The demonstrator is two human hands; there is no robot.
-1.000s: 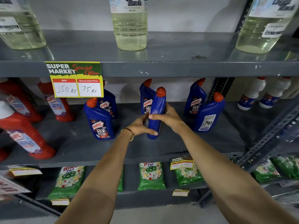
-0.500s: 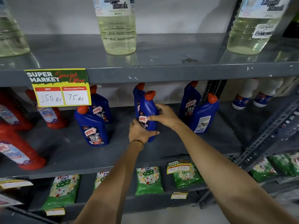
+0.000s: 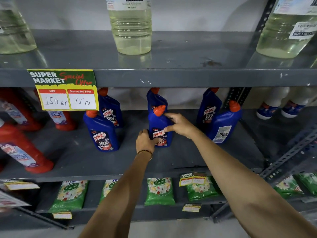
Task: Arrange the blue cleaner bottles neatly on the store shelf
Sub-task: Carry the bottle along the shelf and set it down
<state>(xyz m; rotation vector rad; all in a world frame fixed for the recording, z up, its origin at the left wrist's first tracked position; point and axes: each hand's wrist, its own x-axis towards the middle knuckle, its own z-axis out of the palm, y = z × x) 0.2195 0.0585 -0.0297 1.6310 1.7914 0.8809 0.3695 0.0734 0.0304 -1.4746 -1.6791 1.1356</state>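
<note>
The right hand (image 3: 180, 125) wraps its fingers around the upper right side of a blue plastic cleaner bottle with an orange-red cap (image 3: 159, 129), thumb on the front near the label. The left hand (image 3: 145, 140), with a thin bangle at the wrist, is closed against the bottle's lower left side, its thumb across the bottom of the label. The bottle stands upright on the grey metal middle shelf (image 3: 137, 162), label facing outward.

Directly behind it stands a second blue bottle (image 3: 157, 99), mostly hidden. To the left, two more blue bottles stand one behind the other, the front blue bottle (image 3: 101, 133) near but apart from the held one, the rear blue bottle (image 3: 111, 110) partly covered by it. To the right, another pair: a blue bottle turned back-label outward (image 3: 223, 124) touching one behind it (image 3: 208, 109).

A yellow and green price tag (image 3: 66, 90) hangs from the shelf edge above. Red cleaner bottles (image 3: 22, 148) stand at far left, white bottles with blue bases (image 3: 277, 107) at far right. Clear bottles of pale yellow liquid (image 3: 131, 30) stand on the upper shelf, green pouches (image 3: 159, 191) on the lower one.
</note>
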